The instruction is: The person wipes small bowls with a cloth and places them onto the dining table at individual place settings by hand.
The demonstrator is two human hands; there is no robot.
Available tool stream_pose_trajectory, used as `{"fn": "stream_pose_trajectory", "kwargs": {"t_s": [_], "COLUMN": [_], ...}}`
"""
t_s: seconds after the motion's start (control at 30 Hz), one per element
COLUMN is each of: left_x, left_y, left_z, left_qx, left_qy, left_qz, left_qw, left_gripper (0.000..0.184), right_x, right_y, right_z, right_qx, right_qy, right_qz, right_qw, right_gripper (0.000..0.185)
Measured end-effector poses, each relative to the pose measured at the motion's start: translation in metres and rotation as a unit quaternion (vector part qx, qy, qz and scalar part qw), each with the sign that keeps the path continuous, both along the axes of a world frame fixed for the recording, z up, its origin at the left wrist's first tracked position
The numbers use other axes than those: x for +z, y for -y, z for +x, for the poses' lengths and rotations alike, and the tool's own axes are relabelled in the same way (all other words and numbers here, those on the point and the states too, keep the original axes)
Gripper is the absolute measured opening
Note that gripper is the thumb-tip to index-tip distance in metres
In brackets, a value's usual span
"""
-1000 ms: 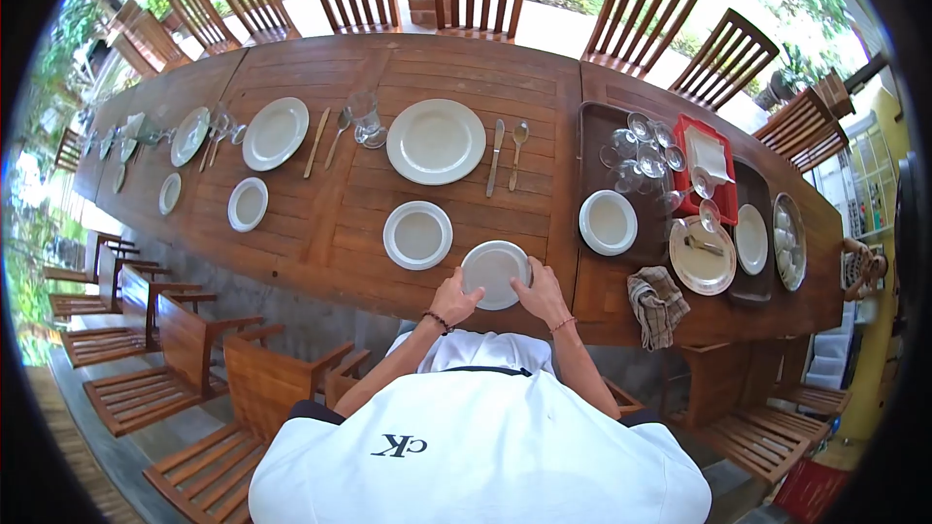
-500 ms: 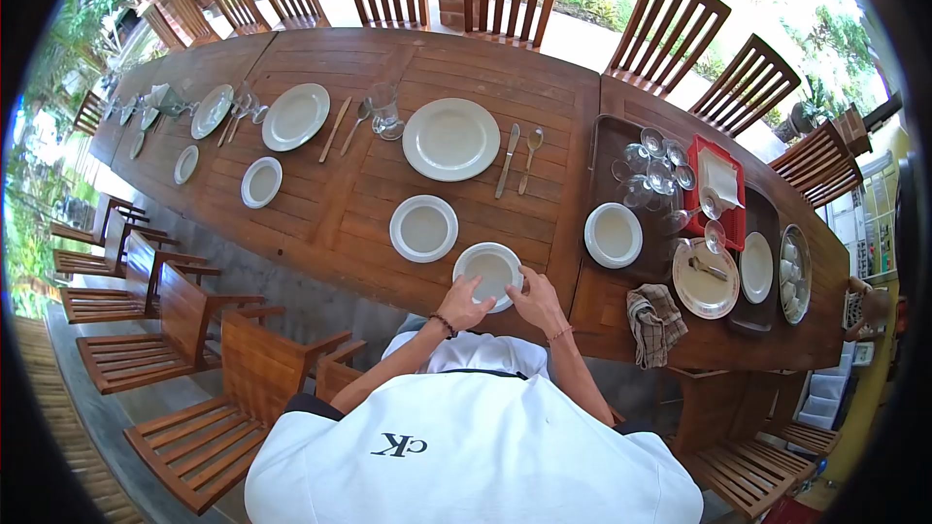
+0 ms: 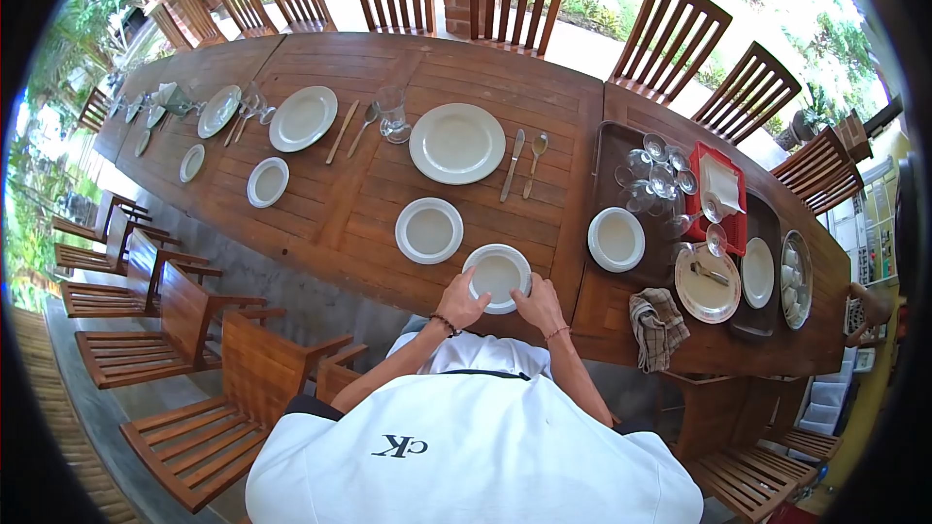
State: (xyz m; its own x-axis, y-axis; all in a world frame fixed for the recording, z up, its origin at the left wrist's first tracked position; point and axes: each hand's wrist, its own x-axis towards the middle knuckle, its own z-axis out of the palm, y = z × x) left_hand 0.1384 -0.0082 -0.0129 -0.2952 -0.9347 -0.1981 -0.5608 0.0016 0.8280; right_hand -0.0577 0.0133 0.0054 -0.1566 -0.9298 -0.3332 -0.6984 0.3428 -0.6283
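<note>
A small white plate [image 3: 498, 270] is at the near edge of the wooden table. My left hand [image 3: 460, 301] grips its left rim, thumb over the edge. On the other side, my right hand [image 3: 540, 305] holds the right rim in the same way. Just left of it lies another small white plate [image 3: 429, 231]. Farther back is a large white dinner plate [image 3: 456, 144], with a table knife [image 3: 512, 167] and a spoon [image 3: 535, 166] at its right. The undersides of the held plate and my fingertips are hidden.
To the right, a brown tray [image 3: 607, 160] carries upturned stemmed glasses [image 3: 660, 175] and small plates [image 3: 616, 240]. Beside it are a red basket [image 3: 735, 180] with napkins, a plate with cutlery [image 3: 707, 296] and a checked cloth [image 3: 658, 328]. Chairs line both sides.
My fingers, spread over the small plate before, now close round its rim on both sides. The view has shifted slightly, and the other tableware keeps its place.
</note>
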Motion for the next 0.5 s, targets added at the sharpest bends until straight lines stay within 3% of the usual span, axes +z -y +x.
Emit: {"fn": "stream_pose_trajectory", "kwargs": {"t_s": [0.2,0.27,0.3,0.43,0.5], "left_x": [0.023,0.004,0.001,-0.002,-0.001], "left_y": [0.0,-0.003,-0.002,0.007,0.014], "left_z": [-0.011,-0.015,-0.016,-0.012,-0.011], "left_qx": [-0.03,-0.04,-0.048,-0.041,-0.025], "left_qy": [-0.025,-0.017,-0.008,0.025,0.041], "left_qz": [0.061,0.016,-0.03,-0.034,0.026], "left_qw": [0.997,0.999,0.998,0.998,0.999], "left_gripper": [0.073,0.073,0.073,0.074,0.074], "right_x": [-0.004,-0.002,-0.002,-0.002,-0.011], "right_y": [-0.004,-0.005,-0.006,-0.001,0.004], "right_z": [-0.004,-0.004,-0.003,-0.009,-0.012], "right_qx": [-0.018,-0.028,-0.042,-0.073,-0.077], "right_qy": [0.026,0.044,0.013,-0.037,-0.042], "right_qz": [-0.029,-0.008,-0.032,-0.048,-0.053], "right_qw": [0.999,0.999,0.999,0.995,0.995], "right_gripper": [0.051,0.053,0.054,0.059,0.057]}}
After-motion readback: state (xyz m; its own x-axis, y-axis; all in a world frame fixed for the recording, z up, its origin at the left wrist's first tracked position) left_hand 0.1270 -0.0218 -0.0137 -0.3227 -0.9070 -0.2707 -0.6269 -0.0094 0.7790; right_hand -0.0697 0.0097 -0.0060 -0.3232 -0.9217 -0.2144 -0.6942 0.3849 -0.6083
